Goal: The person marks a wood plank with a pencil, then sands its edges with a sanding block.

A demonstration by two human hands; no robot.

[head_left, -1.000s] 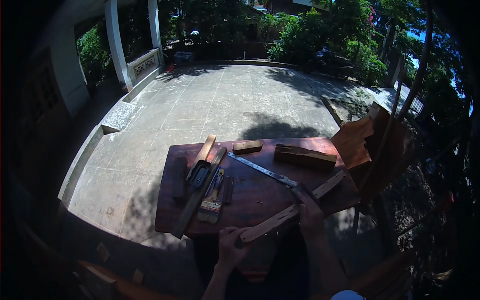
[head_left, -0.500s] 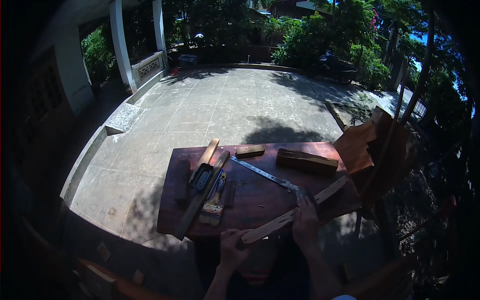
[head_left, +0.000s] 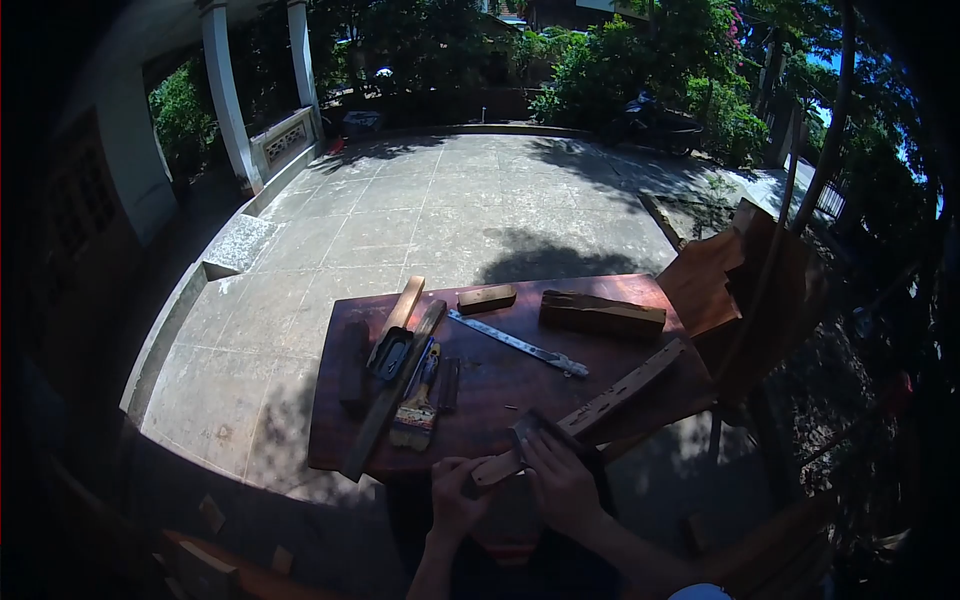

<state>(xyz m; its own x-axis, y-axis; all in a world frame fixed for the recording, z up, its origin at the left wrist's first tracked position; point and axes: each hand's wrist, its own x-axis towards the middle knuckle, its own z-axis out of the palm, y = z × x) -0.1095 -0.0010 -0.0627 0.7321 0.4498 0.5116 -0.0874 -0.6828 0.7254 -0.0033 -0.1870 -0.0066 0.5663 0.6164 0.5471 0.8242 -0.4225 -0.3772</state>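
A long wooden strip [head_left: 625, 390] with dark pits along its face lies aslant over the front right of the dark red table [head_left: 480, 400]. My left hand [head_left: 457, 500] is closed around its near end. My right hand [head_left: 562, 485] presses a dark, flat sanding block [head_left: 528, 422] onto the strip, close to the left hand. Its fingers lie over the block and partly hide it. Beyond the hands, a metal ruler-like bar [head_left: 520, 343] rests on the tabletop.
On the table's left lie a paintbrush [head_left: 415, 420], a long dark wood bar [head_left: 395, 395], a paler wood stick [head_left: 405, 310] and a black tool [head_left: 391, 353]. Wood blocks [head_left: 603, 315] sit at the back. A curved wooden panel [head_left: 705, 280] stands at the right, beside a tree trunk.
My right hand has slid the sanding block down along the strip, toward my left hand. The metal bar's near end now shows fully. My left hand keeps its hold.
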